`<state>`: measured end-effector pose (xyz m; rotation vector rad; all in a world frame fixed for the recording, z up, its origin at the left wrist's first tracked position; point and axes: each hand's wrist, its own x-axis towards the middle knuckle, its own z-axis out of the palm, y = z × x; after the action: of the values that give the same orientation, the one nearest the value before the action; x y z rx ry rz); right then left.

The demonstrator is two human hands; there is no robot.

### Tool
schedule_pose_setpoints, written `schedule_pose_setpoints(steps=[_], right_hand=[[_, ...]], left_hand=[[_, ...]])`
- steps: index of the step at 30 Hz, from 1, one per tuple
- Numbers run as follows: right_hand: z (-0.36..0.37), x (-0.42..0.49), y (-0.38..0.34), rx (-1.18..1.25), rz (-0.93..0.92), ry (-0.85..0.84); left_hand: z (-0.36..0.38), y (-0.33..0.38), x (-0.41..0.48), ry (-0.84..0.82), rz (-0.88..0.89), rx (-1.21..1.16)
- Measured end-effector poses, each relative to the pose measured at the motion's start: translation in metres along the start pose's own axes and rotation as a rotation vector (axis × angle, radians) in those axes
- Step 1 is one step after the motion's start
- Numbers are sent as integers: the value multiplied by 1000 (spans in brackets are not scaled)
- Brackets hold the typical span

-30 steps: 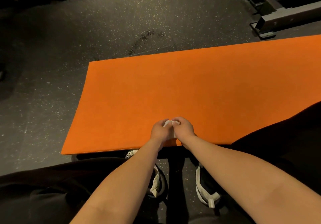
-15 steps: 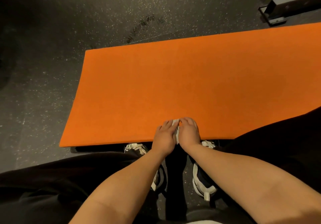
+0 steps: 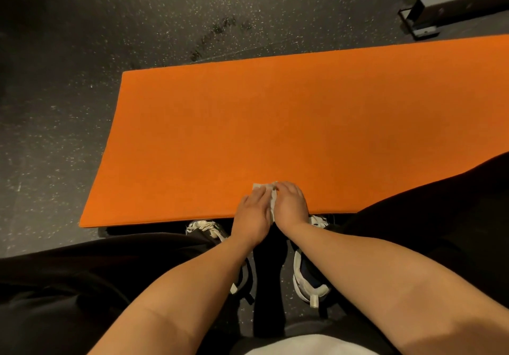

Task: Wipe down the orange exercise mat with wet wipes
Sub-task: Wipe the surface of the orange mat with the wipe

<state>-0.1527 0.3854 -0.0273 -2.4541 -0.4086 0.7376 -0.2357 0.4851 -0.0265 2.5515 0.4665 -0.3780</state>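
1. Squatting at the near long edge of the mat (image 3: 275, 134), spread flat on the floor (image 3: 68, 112); left end in view, right end running out of frame.
2. Pressing one wipe (image 3: 264, 188) onto the mat just inside that near edge, roughly midway along the visible stretch.
3. Hands together, touching side by side: left hand (image 3: 252, 214) laid on the wipe with fingers fairly straight, right hand (image 3: 290, 206) with fingers curled over the wipe's right part, a white fold poking up between the two.
4. Judged from this: wipe out and laid to the mat, wiping at its very start or barely begun.
5. No damp streak, sheen or darker band to be seen anywhere on the orange; in this dim light, hard to tell for sure whether any part is already done.
6. Left to do, by the look of it, nearly everything: the left end, the far edge, the wide middle, and the right part hidden behind a dark trouser leg (image 3: 440, 203) and the frame edge.
7. No pack of wipes in view; only shoes (image 3: 305, 280) on the near side of the mat's edge and a metal frame (image 3: 429, 13) on the floor at far right, well apart from the hands.
8. Likely need for long reaches or a change of stance to cover the far side, and perhaps a fresh wipe along the way.
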Motion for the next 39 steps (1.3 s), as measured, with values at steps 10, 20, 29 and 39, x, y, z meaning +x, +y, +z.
schedule_pose_setpoints(steps=[10,20,29,39], right_hand=[[-5,-6,-8,-260,-88,-175],[-12,0,-13,-139,-7,19],[13,3,-22,-270,-183,-98],[11,22,-34,-208,5,-5]], left_hand=[[-32,-51,-7,-38,-264,147],[-8,-2,0,-196,-132,77],[-27,-52,0,-128,-533,20],[-8,-31,1,-190,-165,39]])
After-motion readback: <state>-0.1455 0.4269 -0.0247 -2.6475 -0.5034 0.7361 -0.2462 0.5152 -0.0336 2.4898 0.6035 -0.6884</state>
